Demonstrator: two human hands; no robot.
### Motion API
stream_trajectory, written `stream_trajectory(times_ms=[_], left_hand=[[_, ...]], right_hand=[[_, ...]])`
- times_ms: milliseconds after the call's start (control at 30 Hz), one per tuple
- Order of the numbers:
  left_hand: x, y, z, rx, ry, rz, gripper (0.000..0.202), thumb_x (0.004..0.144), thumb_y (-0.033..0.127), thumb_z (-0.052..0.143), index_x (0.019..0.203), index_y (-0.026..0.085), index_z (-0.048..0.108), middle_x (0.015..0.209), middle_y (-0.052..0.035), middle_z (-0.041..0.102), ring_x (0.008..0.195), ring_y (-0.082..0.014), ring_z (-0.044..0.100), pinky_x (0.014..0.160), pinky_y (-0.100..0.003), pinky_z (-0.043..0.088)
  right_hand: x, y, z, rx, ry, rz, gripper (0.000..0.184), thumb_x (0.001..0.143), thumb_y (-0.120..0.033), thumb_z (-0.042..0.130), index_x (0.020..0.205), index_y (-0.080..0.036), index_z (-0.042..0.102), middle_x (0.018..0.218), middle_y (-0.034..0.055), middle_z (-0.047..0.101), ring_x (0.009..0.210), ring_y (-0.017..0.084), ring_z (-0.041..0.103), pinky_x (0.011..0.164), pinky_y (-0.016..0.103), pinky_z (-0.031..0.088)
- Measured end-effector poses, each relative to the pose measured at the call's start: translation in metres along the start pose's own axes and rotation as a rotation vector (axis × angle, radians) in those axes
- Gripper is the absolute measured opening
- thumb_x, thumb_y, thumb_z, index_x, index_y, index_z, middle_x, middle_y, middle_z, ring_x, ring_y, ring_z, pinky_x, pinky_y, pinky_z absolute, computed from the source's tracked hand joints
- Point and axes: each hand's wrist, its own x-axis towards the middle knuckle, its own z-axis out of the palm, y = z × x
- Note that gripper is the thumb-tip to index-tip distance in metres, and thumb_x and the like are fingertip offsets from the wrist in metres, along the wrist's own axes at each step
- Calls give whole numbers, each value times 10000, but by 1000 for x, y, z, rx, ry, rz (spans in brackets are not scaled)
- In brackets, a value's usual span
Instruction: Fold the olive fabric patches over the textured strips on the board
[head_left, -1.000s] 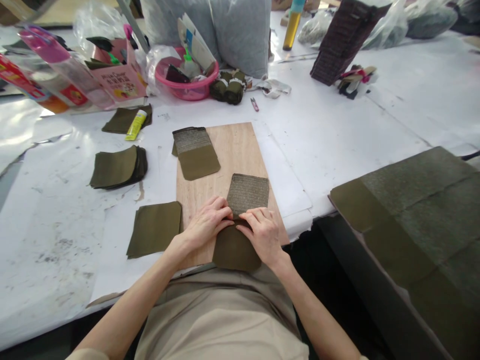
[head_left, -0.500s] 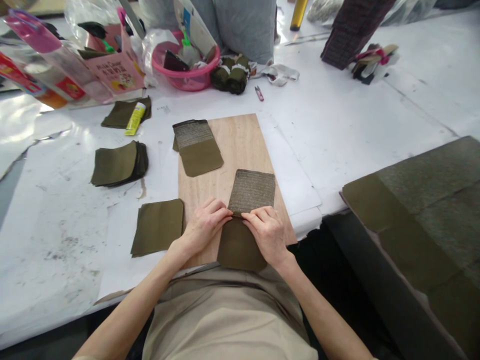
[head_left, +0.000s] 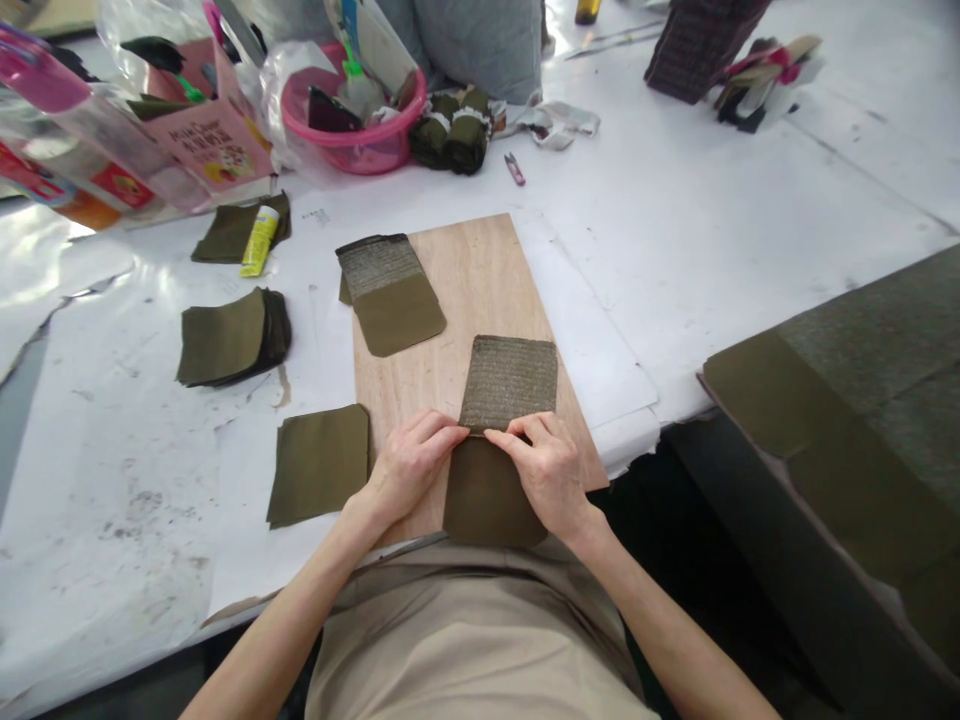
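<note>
An olive fabric piece [head_left: 491, 495] lies over the front part of a wooden board [head_left: 480, 270], its lower end reaching the board's near edge. Its upper part [head_left: 510, 380] is rough and textured, the lower part smooth. Across the line where the two meet, my left hand [head_left: 420, 460] pinches the fabric at the left, fingers closed. My right hand [head_left: 551, 470] pinches the same line a little to the right, thumb and forefinger closed on it. Farther up the board rests a similar two-part fabric piece [head_left: 401, 315], with more fabric partly under it.
Olive fabric stacks [head_left: 319, 465] [head_left: 225, 340] lie left of the board. A yellow tube [head_left: 259, 242] sits on another stack. Behind are a pink basket [head_left: 352, 155], fabric rolls [head_left: 466, 140] and small thread snips [head_left: 514, 169]. Large olive fabric [head_left: 757, 390] lies at the right.
The view has shifted slightly. Both hands stay at the same line on the fabric piece; the right fingers are a little more bent.
</note>
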Motion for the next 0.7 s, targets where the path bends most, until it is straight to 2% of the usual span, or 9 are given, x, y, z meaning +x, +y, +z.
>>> stream_trajectory(times_ms=[300, 533, 700], left_hand=[[-7, -2, 1, 80, -35, 53, 240, 961, 136, 430, 1135, 180, 590, 1033, -77, 614, 953, -183, 564, 803, -309, 521], [-7, -2, 1, 76, -28, 61, 238, 958, 141, 442, 1145, 175, 586, 1036, -82, 613, 959, -183, 562, 808, -314, 528], [-8, -3, 1, 68, -28, 47, 260, 964, 144, 429, 1175, 192, 575, 1050, -83, 612, 973, -184, 565, 808, -320, 529]], right_hand=[[1, -2, 0, 5, -21, 20, 259, 944, -183, 534, 1087, -309, 710, 918, 25, 624, 923, 173, 501, 801, 305, 433], [0, 0, -1, 14, -29, 4, 315, 952, -173, 518, 1168, -345, 668, 934, 19, 604, 928, 169, 491, 811, 302, 419], [0, -1, -1, 11, -41, 1, 302, 949, -177, 523, 1148, -341, 681, 927, 22, 597, 928, 170, 488, 801, 300, 420]])
